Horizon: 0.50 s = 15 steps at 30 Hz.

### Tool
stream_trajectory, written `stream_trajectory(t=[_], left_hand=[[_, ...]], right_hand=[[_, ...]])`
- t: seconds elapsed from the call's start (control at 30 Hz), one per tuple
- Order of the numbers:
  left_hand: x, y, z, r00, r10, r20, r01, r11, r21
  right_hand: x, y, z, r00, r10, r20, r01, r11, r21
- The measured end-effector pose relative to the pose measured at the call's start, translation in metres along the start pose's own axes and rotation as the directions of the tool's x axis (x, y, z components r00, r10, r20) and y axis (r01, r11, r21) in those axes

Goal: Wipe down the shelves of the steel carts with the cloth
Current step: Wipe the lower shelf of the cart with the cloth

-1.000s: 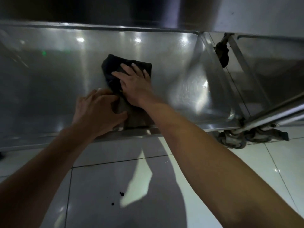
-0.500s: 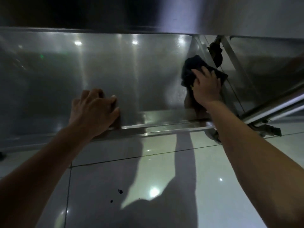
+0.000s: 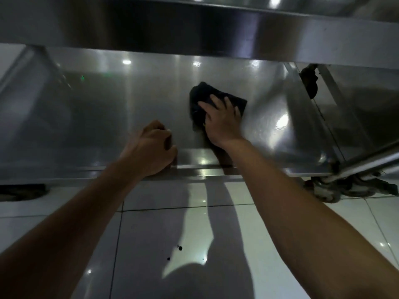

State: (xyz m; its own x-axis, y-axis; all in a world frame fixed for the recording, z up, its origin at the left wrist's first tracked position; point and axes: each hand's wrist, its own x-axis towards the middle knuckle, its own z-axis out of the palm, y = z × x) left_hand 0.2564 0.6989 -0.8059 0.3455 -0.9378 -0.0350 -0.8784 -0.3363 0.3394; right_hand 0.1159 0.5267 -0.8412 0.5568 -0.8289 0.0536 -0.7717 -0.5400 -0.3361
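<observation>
Your right hand [image 3: 222,124], fingers spread flat on the dark cloth [image 3: 216,100], has swept back from the 3 o'clock end to mid-shelf, so the right stretch looks covered while the 9 o'clock side likely remains. Your left hand [image 3: 151,149] stays curled over the front lip of the lower shelf [image 3: 86,117], steadying the cart. The steel shows streaky glare beneath an upper shelf [image 3: 194,29]; pale floor tiles [image 3: 269,212] lie at 6 o'clock, a caster [image 3: 326,190] at 4.

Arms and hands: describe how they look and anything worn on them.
Both forearms are bare up to the frame's edge, with no sleeves showing. The left hand and right hand wear no gloves, and no watch, bracelet or ring is visible. The fingers are uncovered. The light is dim, so finer marks cannot be told.
</observation>
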Motion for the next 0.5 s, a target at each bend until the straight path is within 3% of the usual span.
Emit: stream_trajectory(t=[0.13, 0.23, 0.37, 0.5], left_hand=[[0.0, 0.004, 0.002, 0.994, -0.015, 0.112, 0.011, 0.999, 0.03], [0.0, 0.006, 0.002, 0.993, -0.053, 0.103, 0.047, 0.997, 0.057], [0.001, 0.007, 0.002, 0.994, -0.045, 0.098, 0.036, 0.996, 0.085], [-0.003, 0.009, 0.002, 0.997, -0.062, 0.04, 0.06, 0.997, 0.053]], right_hand=[[-0.003, -0.051, 0.023, 0.976, -0.197, 0.088, 0.198, 0.98, 0.0], [-0.005, -0.052, 0.023, 0.966, -0.233, 0.108, 0.232, 0.972, 0.029], [-0.015, -0.025, 0.013, 0.979, -0.188, 0.077, 0.187, 0.982, 0.028], [-0.026, 0.035, -0.012, 1.0, -0.022, 0.007, 0.022, 1.0, -0.009]])
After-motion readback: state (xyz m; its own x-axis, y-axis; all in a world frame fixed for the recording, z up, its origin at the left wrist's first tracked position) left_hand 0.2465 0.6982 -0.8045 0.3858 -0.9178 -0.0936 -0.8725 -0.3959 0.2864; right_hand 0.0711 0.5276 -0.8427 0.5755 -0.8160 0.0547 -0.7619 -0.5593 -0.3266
